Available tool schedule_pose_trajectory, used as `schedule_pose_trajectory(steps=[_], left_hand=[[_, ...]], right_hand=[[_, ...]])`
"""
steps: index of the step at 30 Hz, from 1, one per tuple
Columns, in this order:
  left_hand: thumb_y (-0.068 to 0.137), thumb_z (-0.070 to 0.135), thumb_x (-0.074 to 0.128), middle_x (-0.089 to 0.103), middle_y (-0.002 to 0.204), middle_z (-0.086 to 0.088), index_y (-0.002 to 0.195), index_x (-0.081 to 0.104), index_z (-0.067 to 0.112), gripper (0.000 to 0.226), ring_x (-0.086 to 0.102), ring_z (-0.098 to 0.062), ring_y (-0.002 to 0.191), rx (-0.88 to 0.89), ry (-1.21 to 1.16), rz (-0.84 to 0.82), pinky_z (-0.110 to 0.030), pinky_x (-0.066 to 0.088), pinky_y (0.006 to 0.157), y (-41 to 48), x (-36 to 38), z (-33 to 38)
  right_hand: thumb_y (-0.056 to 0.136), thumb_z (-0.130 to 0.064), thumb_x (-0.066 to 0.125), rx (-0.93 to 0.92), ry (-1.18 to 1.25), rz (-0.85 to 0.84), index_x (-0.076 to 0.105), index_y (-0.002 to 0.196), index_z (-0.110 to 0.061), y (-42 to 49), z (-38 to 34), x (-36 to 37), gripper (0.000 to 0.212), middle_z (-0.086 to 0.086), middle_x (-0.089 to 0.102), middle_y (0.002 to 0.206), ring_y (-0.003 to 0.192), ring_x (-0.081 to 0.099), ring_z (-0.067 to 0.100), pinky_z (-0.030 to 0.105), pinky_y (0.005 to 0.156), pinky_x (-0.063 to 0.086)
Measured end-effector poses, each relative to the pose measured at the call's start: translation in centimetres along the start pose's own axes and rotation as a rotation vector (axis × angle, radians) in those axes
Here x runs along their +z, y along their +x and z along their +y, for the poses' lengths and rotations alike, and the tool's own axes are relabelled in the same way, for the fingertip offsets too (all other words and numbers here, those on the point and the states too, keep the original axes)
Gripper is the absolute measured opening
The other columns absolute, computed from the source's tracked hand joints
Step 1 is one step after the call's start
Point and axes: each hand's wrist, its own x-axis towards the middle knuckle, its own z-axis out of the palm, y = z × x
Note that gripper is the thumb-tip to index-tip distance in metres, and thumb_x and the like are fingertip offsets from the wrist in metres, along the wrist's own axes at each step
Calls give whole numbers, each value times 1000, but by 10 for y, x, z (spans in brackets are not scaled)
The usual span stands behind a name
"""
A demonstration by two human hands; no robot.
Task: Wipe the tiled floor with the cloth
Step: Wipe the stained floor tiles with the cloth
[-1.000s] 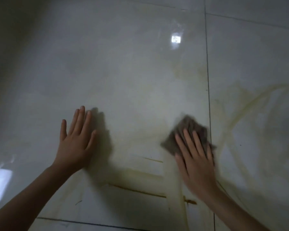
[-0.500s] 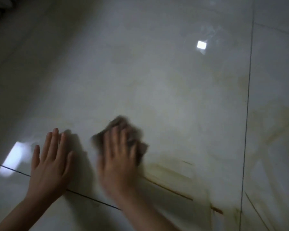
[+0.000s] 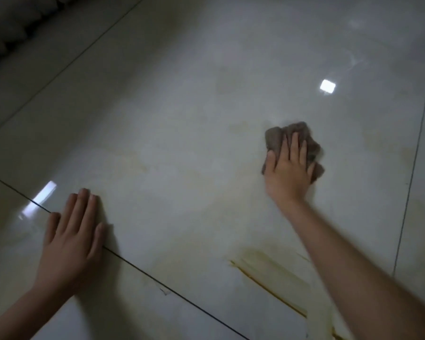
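**Cloth swept away from the left hand**

The right hand (image 3: 288, 168) has carried the cloth (image 3: 292, 131) out to the right, well apart from the left hand (image 3: 71, 236). The cloth is brown-grey and crumpled, pressed onto the glossy tiled floor (image 3: 182, 114) under straight fingers. The left hand lies flat across a grout line (image 3: 142, 272), fingers released. Yellow streaks (image 3: 268, 273) lie nearer the person.

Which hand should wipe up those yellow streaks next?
The right hand: it presses the cloth, and the yellow streaks lie beside its arm. The left hand rests flat on the floor, holding nothing.

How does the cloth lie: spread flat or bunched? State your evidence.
Bunched. The cloth shows lumpy folds and an uneven outline around the right hand pressing on it.
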Motion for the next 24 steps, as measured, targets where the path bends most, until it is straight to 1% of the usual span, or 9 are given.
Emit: schedule_pose_trajectory(steps=[3,6,9,12,14,16,20,22,24], left_hand=[[97,50,12,11,160,0,152,17,12,68,5,-16,149,-13,-32,29,-47,11,118,0,0,1],[95,53,9,10,160,3,152,16,13,70,4,-15,149,-7,-40,8,-44,8,119,2,-4,-2],[93,56,6,7,160,3,152,14,14,73,2,-14,149,5,-28,-33,-42,6,120,2,-9,-2],[92,58,2,4,161,3,154,13,16,76,-2,-13,149,-25,0,-43,-38,-2,120,2,-12,2],[93,58,3,0,161,2,154,11,16,74,-6,-13,149,-27,21,-23,-37,-7,120,2,-11,10],[95,56,6,-3,161,0,154,8,15,72,-9,-13,148,2,34,-22,-37,-8,120,1,-10,23],[92,54,6,-6,160,-3,153,2,16,72,-10,-16,148,86,32,-67,-42,-5,120,0,-5,68],[91,53,3,-9,159,-4,152,-1,16,72,-12,-18,148,133,41,-88,-43,-5,120,1,-2,93],[90,53,-1,-15,158,-4,151,-7,17,71,-17,-18,147,170,52,-111,-42,-8,120,2,2,114]], right_hand=[[102,-35,31,-60,33,54,25,152,-11,-71,-68,21,56,12,16,161,147,16,31,52,114,18],[99,-39,32,-620,36,-79,26,152,-15,-183,-113,35,59,9,19,161,147,17,32,51,109,30],[92,-51,34,-1052,-27,-272,38,147,-32,-234,-93,27,58,-5,29,158,146,23,19,47,111,32],[89,-46,39,-1224,-87,-298,42,145,-30,-188,-25,10,59,-4,36,153,142,34,20,48,110,36],[91,-34,41,-1089,-124,-195,43,143,-15,-129,29,-3,56,7,41,150,137,41,31,53,102,42],[96,-29,36,-755,-87,-89,44,142,-7,-70,77,-14,52,14,41,149,137,40,36,56,98,44],[102,-36,28,13,48,20,30,151,-12,-47,80,-14,55,5,18,160,148,17,23,48,117,16],[101,-35,27,6,46,49,31,151,-11,-89,48,-2,55,7,20,160,148,18,25,48,115,18],[97,-36,29,-256,38,18,34,149,-11,-158,21,8,58,7,24,159,146,23,29,50,110,28]])
